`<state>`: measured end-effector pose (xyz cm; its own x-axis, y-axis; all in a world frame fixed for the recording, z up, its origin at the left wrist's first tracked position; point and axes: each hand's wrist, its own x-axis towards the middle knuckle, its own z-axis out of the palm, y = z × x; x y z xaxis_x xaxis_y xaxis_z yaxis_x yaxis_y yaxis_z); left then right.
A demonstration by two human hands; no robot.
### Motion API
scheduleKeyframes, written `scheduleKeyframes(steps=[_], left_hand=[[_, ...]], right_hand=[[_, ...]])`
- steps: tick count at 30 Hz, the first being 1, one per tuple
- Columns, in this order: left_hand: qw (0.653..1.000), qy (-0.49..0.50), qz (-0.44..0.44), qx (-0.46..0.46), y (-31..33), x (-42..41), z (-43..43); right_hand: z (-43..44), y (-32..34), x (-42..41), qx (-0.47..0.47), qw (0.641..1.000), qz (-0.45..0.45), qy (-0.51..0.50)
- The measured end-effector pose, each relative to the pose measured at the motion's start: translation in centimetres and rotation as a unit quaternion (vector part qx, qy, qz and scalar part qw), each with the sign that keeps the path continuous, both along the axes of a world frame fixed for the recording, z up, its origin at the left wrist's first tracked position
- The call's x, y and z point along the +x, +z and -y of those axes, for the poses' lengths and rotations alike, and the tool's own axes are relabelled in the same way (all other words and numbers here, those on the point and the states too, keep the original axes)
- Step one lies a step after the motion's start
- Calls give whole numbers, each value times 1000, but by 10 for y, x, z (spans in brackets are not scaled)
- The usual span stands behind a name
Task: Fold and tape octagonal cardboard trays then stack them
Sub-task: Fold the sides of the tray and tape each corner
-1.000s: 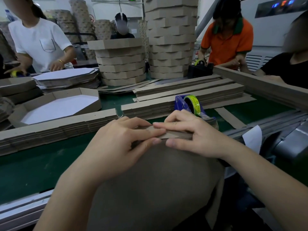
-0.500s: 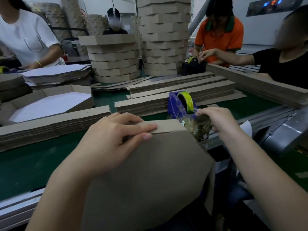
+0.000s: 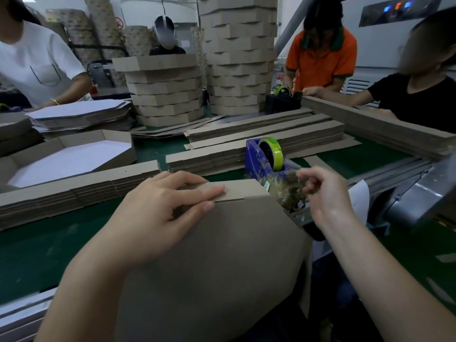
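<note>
Near the front edge of the green belt (image 3: 37, 248), the left hand (image 3: 158, 213) grips the folded side flap (image 3: 237, 191) of an octagonal cardboard tray (image 3: 222, 267). Its fingers lie over the flap and its thumb rests on the panel just below. The tray tilts up toward the person. Just right, the right hand (image 3: 325, 193) pinches clear tape (image 3: 286, 193) at the blue tape dispenser (image 3: 254, 159), which carries a green roll (image 3: 274, 151). Flat cardboard strips (image 3: 74, 186) lie piled to the left. 1 open tray with a white base (image 3: 69, 156) sits far left, and 2 stacks of finished trays (image 3: 165, 90) stand farther back.
</note>
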<state>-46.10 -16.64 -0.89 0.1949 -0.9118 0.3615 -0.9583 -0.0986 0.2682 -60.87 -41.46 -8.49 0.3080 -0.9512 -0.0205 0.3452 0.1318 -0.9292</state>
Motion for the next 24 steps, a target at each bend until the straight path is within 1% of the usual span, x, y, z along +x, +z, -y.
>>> scheduleKeyframes(steps=[2,3,5,7,8,10,14,16,17,19,20,22,24], left_hand=[[1000,-3,-3,-2,0,1,0],[1000,-5,-4,-3,0,2,0],[1000,-7,-4,-6,0,2,-1],[1000,-7,-5,-10,0,2,-1],[1000,-7,-6,-13,-1,3,-2],[1000,-8,-6,-17,-1,3,-3],[999,-13,-11,-29,-2,3,-6],[999,-13,-16,-40,-3,2,-6],[999,-11,-20,-46,-3,1,-5],[998,-9,-30,-54,-3,1,-5],[998,-9,-33,-58,-3,1,-5],[997,-8,-35,-66,-3,2,-4],[997,-1,-36,-72,-4,2,-4]], right_hand=[[-6,-10,-3,-37,999,8,-5],[-8,-13,-4,-63,998,-12,-12],[-9,-16,-5,-122,987,-101,-36],[-8,-17,-6,-175,961,-202,-67],[-8,-17,-7,-194,949,-233,-84],[-9,-17,-7,-212,934,-265,-110],[-11,-20,-14,-205,922,-297,-142],[-19,-18,-19,-220,921,-280,-158],[-26,-14,-21,-229,928,-247,-157],[-47,-2,-22,-242,947,-152,-144],[-62,4,-22,-256,951,-103,-141],[-96,14,-22,-295,946,-26,-135],[-131,18,-18,-316,945,13,-84]])
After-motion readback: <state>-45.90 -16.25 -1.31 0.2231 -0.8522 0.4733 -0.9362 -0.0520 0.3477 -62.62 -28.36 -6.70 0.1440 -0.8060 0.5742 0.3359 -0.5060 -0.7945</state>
